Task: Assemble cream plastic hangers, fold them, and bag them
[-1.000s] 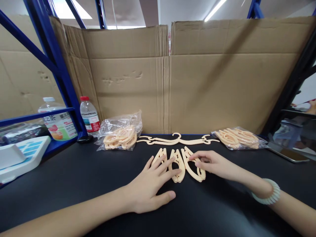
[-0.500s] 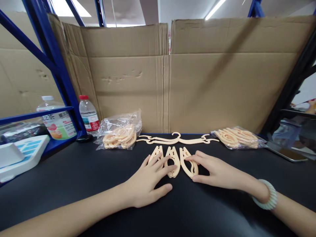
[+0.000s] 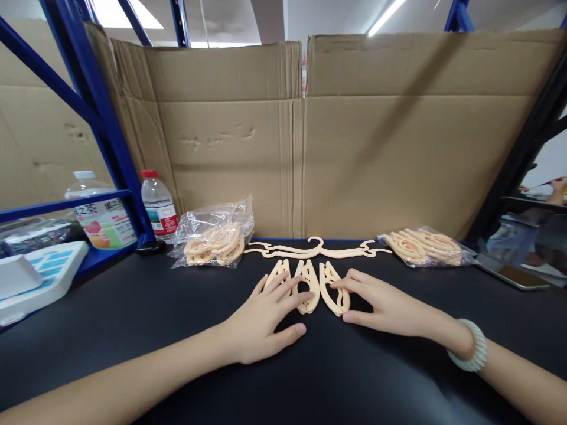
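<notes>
Three cream folding hangers lie folded in a row on the black table. My left hand (image 3: 261,327) is spread flat, its fingers over the left folded hanger (image 3: 280,269) and the middle folded hanger (image 3: 315,286), partly hiding both. On the right folded hanger (image 3: 325,292), my right hand (image 3: 381,302) has its thumb at the lower end and its fingertips on the upper side, gripping it lightly against the table. Just behind the row lies an unfolded cream hanger (image 3: 341,254), its hook pointing away from me; a second one may overlap it.
Clear bags of cream hangers lie at back left (image 3: 215,245) and back right (image 3: 423,247). A red-capped bottle (image 3: 159,206) stands near the blue rack (image 3: 100,127). A phone-like slab (image 3: 516,274) is at right. Cardboard (image 3: 230,141) walls the back.
Both hands have shifted slightly left and away from me. The middle and right folded hangers have moved a little the same way. The unfolded hanger and the bags look unchanged.
</notes>
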The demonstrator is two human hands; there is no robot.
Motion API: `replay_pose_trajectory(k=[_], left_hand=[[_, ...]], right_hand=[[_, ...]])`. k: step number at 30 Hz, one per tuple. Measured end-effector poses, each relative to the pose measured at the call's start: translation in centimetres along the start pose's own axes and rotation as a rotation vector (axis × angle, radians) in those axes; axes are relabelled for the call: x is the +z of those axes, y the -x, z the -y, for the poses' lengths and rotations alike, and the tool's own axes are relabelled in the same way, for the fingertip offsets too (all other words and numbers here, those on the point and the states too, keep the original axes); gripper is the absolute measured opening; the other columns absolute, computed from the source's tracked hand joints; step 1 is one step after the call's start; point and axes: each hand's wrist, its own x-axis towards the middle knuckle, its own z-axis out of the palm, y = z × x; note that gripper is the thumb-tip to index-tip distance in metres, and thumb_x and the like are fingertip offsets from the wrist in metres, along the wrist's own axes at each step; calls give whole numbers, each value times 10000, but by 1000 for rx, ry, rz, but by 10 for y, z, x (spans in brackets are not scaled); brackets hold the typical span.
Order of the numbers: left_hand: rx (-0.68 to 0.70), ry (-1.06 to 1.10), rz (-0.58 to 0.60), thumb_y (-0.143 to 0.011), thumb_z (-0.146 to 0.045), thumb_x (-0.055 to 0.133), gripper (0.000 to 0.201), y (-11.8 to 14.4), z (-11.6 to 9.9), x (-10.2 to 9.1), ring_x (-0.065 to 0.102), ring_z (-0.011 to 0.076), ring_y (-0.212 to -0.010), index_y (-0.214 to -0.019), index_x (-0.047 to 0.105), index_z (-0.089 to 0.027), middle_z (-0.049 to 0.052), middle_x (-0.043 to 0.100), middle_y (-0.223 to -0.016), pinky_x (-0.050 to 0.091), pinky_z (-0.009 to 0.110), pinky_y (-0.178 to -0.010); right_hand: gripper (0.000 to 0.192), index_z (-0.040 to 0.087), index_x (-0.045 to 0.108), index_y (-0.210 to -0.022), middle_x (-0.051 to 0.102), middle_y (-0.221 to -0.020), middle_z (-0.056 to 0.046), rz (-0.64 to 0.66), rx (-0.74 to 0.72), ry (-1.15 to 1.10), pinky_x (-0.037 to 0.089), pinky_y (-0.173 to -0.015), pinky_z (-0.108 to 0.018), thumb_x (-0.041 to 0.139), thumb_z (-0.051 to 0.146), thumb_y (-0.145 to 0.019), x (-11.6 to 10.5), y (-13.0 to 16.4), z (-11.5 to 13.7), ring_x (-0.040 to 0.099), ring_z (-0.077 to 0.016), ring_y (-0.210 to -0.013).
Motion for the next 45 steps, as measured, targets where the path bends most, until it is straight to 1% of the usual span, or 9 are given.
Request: replay_pose_trajectory(k=[4, 5, 7, 9, 12, 16, 18, 31, 45], left_hand=[[-1, 82, -55, -885, -414, 533, 533, -2, 4, 2, 228, 383, -1395, -1398, 395, -372, 51, 316, -1524, 141, 673, -1076], [-9, 121, -110, -889, -402, 526, 503, -3, 6, 3, 262, 363, -1386, -1379, 427, -349, 58, 353, -1504, 161, 642, -1091], [-40, 222, -274, -896, -364, 507, 415, -7, 11, 2, 373, 312, -1331, -1304, 513, -285, 79, 467, -1418, 248, 543, -1104], [-100, 343, -432, -888, -332, 500, 325, -11, 17, 1, 492, 272, -1219, -1187, 580, -232, 88, 575, -1277, 348, 451, -1059], [-224, 552, -531, -848, -327, 517, 220, -15, 27, 0, 585, 246, -1039, -997, 616, -200, 70, 646, -1056, 430, 395, -946], [-347, 726, -569, -744, -303, 579, 161, -18, 37, 2, 581, 207, -841, -852, 593, -183, 29, 607, -851, 462, 321, -749], [-379, 756, -594, -707, -283, 589, 148, -19, 39, 3, 551, 185, -782, -815, 585, -182, 7, 576, -792, 442, 300, -712], [-466, 859, -697, -615, -234, 580, 176, -19, 39, 3, 508, 150, -709, -781, 575, -173, -16, 536, -734, 390, 266, -654], [-467, 826, -711, -629, -215, 584, 153, -19, 37, 3, 492, 139, -657, -776, 580, -173, -34, 497, -659, 371, 254, -603]], right_hand=[[534, 241, 459, -1332, 524, -1048, -53, -3, 0, -30, 439, -857, -323, 576, 471, -864, -2, 0, -1, 536, -193, -929], [521, 244, 461, -1326, 529, -1029, -49, -9, -5, -45, 440, -841, -318, 563, 477, -872, -2, -1, -2, 535, -189, -911], [459, 239, 482, -1298, 539, -972, -39, -42, -9, -66, 441, -790, -303, 505, 478, -906, -2, -3, -6, 529, -176, -855], [396, 225, 522, -1243, 543, -885, -26, -99, 12, -64, 429, -713, -284, 446, 465, -938, -1, -5, -12, 510, -158, -767], [347, 215, 563, -1174, 523, -745, 5, -130, 81, -52, 380, -600, -263, 426, 442, -950, -1, -8, -22, 458, -136, -635], [323, 203, 560, -1157, 521, -699, 18, -110, 111, -66, 351, -569, -256, 446, 414, -942, -1, -9, -29, 441, -127, -600], [330, 196, 553, -1164, 522, -698, 19, -105, 108, -76, 350, -569, -255, 448, 414, -939, -1, -9, -30, 440, -126, -599], [345, 163, 574, -1132, 555, -709, -3, -129, 94, -73, 371, -578, -258, 442, 412, -933, -4, -10, -38, 459, -129, -607], [351, 161, 615, -1078, 565, -696, -11, -141, 100, -66, 376, -578, -265, 445, 426, -923, -5, -11, -40, 462, -136, -603]])
